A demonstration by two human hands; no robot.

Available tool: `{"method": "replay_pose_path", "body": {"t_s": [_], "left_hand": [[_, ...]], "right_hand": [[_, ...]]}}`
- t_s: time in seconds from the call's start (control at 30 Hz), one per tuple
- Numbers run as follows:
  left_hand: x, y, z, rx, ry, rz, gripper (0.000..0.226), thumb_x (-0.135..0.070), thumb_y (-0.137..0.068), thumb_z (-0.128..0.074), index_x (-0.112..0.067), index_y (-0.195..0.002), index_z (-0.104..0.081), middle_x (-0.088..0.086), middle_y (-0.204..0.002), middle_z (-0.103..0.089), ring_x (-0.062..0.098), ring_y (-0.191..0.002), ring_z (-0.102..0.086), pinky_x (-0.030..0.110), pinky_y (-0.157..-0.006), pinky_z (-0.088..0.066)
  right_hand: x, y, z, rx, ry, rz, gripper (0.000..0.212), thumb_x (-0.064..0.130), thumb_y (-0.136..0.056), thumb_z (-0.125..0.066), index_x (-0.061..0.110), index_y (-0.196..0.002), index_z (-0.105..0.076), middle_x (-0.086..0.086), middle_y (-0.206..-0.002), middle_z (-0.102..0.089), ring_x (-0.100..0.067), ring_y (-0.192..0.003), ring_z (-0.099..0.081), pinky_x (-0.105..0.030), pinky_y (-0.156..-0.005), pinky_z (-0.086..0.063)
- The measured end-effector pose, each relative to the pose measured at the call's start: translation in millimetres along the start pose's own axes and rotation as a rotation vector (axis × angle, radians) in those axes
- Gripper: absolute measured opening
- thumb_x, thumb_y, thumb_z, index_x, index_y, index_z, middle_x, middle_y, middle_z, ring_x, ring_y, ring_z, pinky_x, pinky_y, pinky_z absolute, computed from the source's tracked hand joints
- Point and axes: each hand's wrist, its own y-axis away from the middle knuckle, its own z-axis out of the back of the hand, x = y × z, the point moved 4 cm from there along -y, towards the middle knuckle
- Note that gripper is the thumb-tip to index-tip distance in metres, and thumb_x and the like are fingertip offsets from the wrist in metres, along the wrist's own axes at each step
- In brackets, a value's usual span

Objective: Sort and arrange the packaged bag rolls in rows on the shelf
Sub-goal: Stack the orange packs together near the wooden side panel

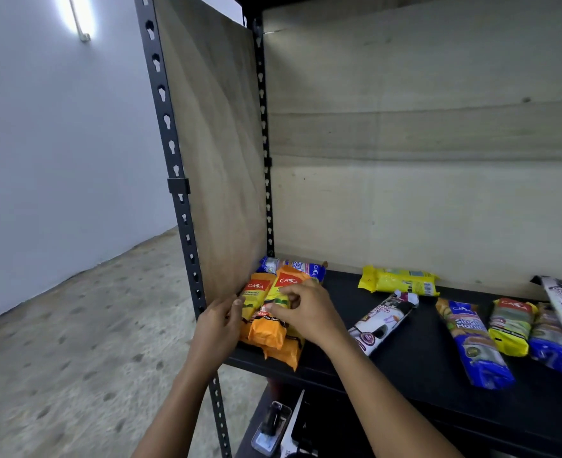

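At lower centre of the frame, both hands are working on the orange packs (268, 320) lying bunched at the left end of the black shelf (415, 355), against the wooden side panel (217, 153). The left hand (218, 327) is resting flat-fingered along their left edge, gripping nothing. The right hand (306, 310) is lying curled over the top pack, fingertips pinching its wrapper. Behind them a blue pack (301, 268) is lying. To the right, yellow (400, 280), white (383, 320) and blue rolls (474, 342) are lying scattered.

Storeroom: metal rack (170, 133) (plywood-backed), bare concrete floor (74, 342), white wall (41, 143).
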Motion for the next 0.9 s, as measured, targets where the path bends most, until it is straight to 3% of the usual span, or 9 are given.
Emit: {"method": "replay_pose_path", "body": {"t_s": [0.13, 0.3, 0.43, 0.57, 0.7, 0.77, 0.9], "left_hand": [[-3, 5, 2, 0.072, 0.092, 0.040, 0.037, -0.035, -0.104, -0.038, -0.019, -0.119, -0.067, -0.007, -0.111, -0.064, 0.006, -0.100, -0.057, 0.025, -0.082, -0.042], [1, 8, 5, 0.117, 0.223, 0.142, 0.032, -0.041, -0.103, -0.034, -0.031, -0.100, -0.064, -0.017, -0.094, -0.061, -0.007, -0.086, -0.055, 0.015, -0.077, -0.043], [3, 9, 6, 0.143, 0.264, 0.190, 0.029, -0.043, -0.103, -0.036, -0.037, -0.104, -0.065, -0.021, -0.095, -0.062, -0.016, -0.086, -0.055, 0.010, -0.072, -0.040], [4, 8, 3, 0.147, 0.194, 0.139, 0.034, -0.042, -0.102, -0.039, -0.030, -0.123, -0.064, -0.016, -0.108, -0.063, -0.011, -0.093, -0.053, 0.011, -0.077, -0.040], [8, 5, 0, 0.134, 0.144, 0.126, 0.037, -0.040, -0.101, -0.041, -0.025, -0.130, -0.060, -0.007, -0.121, -0.065, 0.006, -0.108, -0.057, 0.023, -0.086, -0.044], [8, 4, -1, 0.130, 0.124, 0.120, 0.037, -0.038, -0.101, -0.043, -0.024, -0.131, -0.059, -0.005, -0.123, -0.064, 0.009, -0.110, -0.056, 0.024, -0.086, -0.044], [7, 2, -4, 0.109, 0.094, 0.107, 0.036, -0.036, -0.100, -0.046, -0.024, -0.131, -0.059, -0.004, -0.123, -0.063, 0.007, -0.104, -0.054, 0.023, -0.081, -0.042]], "right_hand": [[5, -11, -20, 0.014, 0.005, 0.008, 0.072, 0.074, -0.068, -0.069, 0.027, -0.123, -0.066, 0.006, -0.117, -0.051, -0.012, -0.108, -0.055, -0.039, -0.091, -0.054], [13, -20, -36, -0.007, 0.009, 0.031, 0.070, 0.073, -0.072, -0.068, 0.026, -0.124, -0.067, 0.006, -0.116, -0.054, -0.011, -0.106, -0.057, -0.035, -0.090, -0.055], [15, -26, -45, -0.005, 0.020, 0.031, 0.069, 0.073, -0.074, -0.067, 0.027, -0.126, -0.066, 0.004, -0.119, -0.053, -0.013, -0.109, -0.056, -0.034, -0.090, -0.053], [13, -26, -48, 0.021, 0.030, 0.044, 0.068, 0.074, -0.079, -0.059, 0.027, -0.129, -0.063, 0.002, -0.123, -0.050, -0.014, -0.111, -0.054, -0.032, -0.090, -0.051], [9, -30, -46, 0.064, 0.009, 0.062, 0.055, 0.069, -0.088, -0.049, 0.034, -0.127, -0.064, 0.003, -0.120, -0.056, -0.011, -0.109, -0.055, -0.033, -0.093, -0.050], [9, -31, -40, 0.058, 0.002, 0.079, 0.045, 0.062, -0.091, -0.050, 0.036, -0.126, -0.064, 0.005, -0.111, -0.064, -0.009, -0.105, -0.057, -0.032, -0.090, -0.050], [5, -36, -19, -0.026, -0.041, 0.084, 0.030, 0.044, -0.097, -0.056, 0.032, -0.121, -0.068, 0.009, -0.086, -0.067, -0.003, -0.080, -0.062, -0.025, -0.071, -0.053]]}}
